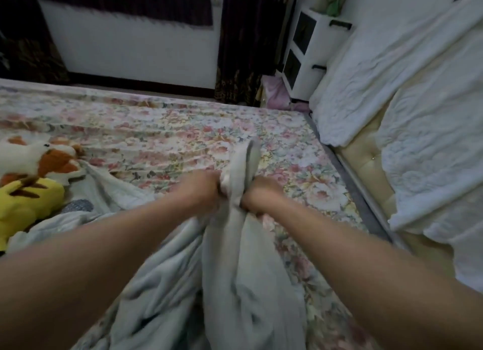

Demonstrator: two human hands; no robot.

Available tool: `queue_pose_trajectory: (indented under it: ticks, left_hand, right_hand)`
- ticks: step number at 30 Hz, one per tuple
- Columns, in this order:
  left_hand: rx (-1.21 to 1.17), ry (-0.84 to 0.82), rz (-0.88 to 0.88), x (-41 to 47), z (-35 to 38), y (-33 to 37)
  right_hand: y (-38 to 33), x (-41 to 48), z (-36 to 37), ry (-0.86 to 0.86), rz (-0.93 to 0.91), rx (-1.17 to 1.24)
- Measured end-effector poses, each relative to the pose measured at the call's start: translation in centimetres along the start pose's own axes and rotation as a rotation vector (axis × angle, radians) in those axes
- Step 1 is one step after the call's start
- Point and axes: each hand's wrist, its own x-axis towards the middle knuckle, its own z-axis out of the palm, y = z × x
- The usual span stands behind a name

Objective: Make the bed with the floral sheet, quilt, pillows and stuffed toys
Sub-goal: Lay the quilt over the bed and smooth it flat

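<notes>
The floral sheet (162,130) lies spread over the mattress. A pale grey-green quilt (235,276) is bunched in the middle and runs back toward me. My left hand (202,190) and my right hand (258,195) both grip a gathered edge of the quilt, close together, with a fold of it sticking up between them. Both hands are blurred. At the left edge lie a white and orange stuffed toy (39,158) and a yellow stuffed toy (23,205), partly resting on the quilt.
A padded cream headboard (366,164) draped with white quilted covers (418,119) rises on the right. Behind the bed stand a white drawer cabinet (305,48), dark curtains (245,43) and a white wall panel. A pink cloth (274,93) lies by the bed's far corner.
</notes>
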Motion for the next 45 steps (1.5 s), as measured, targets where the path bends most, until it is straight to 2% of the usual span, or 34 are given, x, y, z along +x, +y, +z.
queue_pose_trajectory:
  ticks: [1,2,3,4,6,8,10,15,17,20,22,25,29,32,35,36,38,39,40,42,43,44,45]
  left_hand:
    - [-0.239,0.315,0.013,2.0,-2.5,0.8]
    - [-0.404,0.495,0.082,4.0,-4.6,1.8]
    - [-0.459,0.535,0.133,6.3,-6.0,3.0]
    - [-0.432,0.502,0.144,8.0,-6.4,3.6]
    - [-0.296,0.400,0.087,10.2,-4.9,3.4]
    - [-0.149,0.233,-0.036,10.4,-1.2,1.3]
    - [-0.039,0.055,-0.074,8.2,3.2,-1.5]
    - [0.099,-0.236,0.115,-1.2,13.7,-6.3]
    - [0.159,-0.241,0.268,-4.8,17.1,-6.7]
    - [0.223,-0.181,0.430,-8.7,22.5,-6.3]
    - [0.256,-0.298,0.268,-10.3,25.3,-4.6]
    - [0.346,-0.353,0.082,-10.2,26.9,-4.0]
    - [0.281,-0.358,0.074,-7.9,25.6,-4.8]
    - [0.143,-0.451,0.062,-7.0,24.2,-5.9]
    - [-0.148,-0.462,-0.003,-5.6,22.5,-7.6]
    - [-0.358,-0.440,-0.041,-5.3,21.2,-7.6]
    - [-0.925,-0.335,-0.163,-4.7,17.9,-7.7]
    - [-1.122,-0.214,-0.256,-4.2,16.3,-7.8]
    - [-1.227,-0.057,-0.376,-3.2,14.2,-8.3]
    - [-1.236,0.284,-0.591,-1.2,12.8,-11.7]
    - [-1.202,0.438,-0.733,-0.7,12.6,-13.6]
    - [-1.108,0.547,-0.871,-0.8,12.4,-14.9]
    - [-0.862,0.642,-0.960,-1.4,12.7,-15.9]
  right_hand:
    - [0.1,2.4,-3.7,0.352,-0.024,0.142]
    - [0.7,4.6,-7.4,0.620,-0.081,0.228]
    - [1.5,6.2,-9.9,0.711,-0.088,0.182]
    - [2.0,7.4,-10.9,0.673,-0.075,0.109]
    - [3.0,8.4,-10.2,0.532,-0.046,0.127]
    - [4.5,7.5,-6.1,0.399,-0.060,0.161]
    - [6.5,6.2,-0.4,0.262,-0.094,0.120]
    - [9.9,2.3,10.7,-0.012,-0.055,0.044]
    - [10.9,0.4,13.9,-0.036,-0.043,0.009]
    - [11.3,-2.6,18.2,0.065,-0.073,-0.102]
    - [10.8,-4.7,20.4,0.108,-0.094,-0.156]
    - [9.9,-6.7,22.5,-0.016,-0.088,-0.134]
    - [9.9,-7.6,24.8,-0.247,-0.189,-0.267]
    - [10.0,-6.9,25.0,-0.204,-0.156,-0.333]
    - [8.9,-5.7,24.0,-0.136,-0.079,-0.202]
    - [8.3,-5.0,23.3,-0.056,-0.041,-0.124]
    - [6.5,-3.5,20.8,0.196,0.049,0.115]
    - [5.4,-2.7,19.5,0.347,0.035,0.279]
    - [4.2,-1.8,18.1,0.505,-0.058,0.416]
    - [2.5,-0.8,17.1,0.672,-0.295,0.434]
    - [2.0,-0.7,17.5,0.670,-0.377,0.370]
    - [1.8,-0.5,18.2,0.607,-0.423,0.310]
    - [1.9,-0.6,19.3,0.484,-0.421,0.250]
